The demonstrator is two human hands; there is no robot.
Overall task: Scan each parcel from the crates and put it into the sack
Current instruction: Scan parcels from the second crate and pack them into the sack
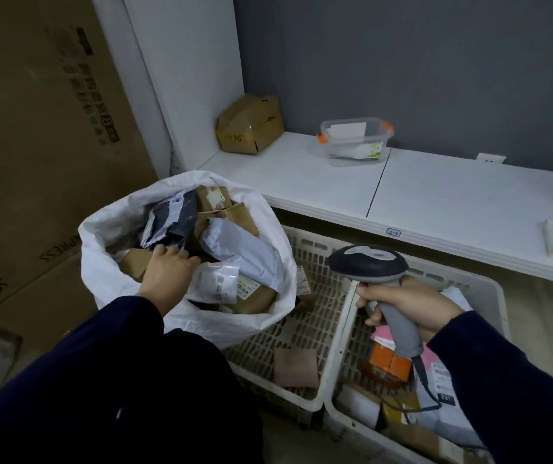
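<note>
Grey wall behind, white worktop carrying a box and a tub. Sack stands lower left, stuffed with parcels. Left hand is palm-down inside it, fingers on the parcels; can't tell if it grips. Right hand is wrapped round the scanner handle, above the right crate, which holds mixed parcels. One brown parcel lies in the left crate.

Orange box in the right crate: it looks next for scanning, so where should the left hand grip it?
Pinch the orange box across its upturned edge, coming from above on its left; the barcode scanner and its cable hang over its right side.
</note>
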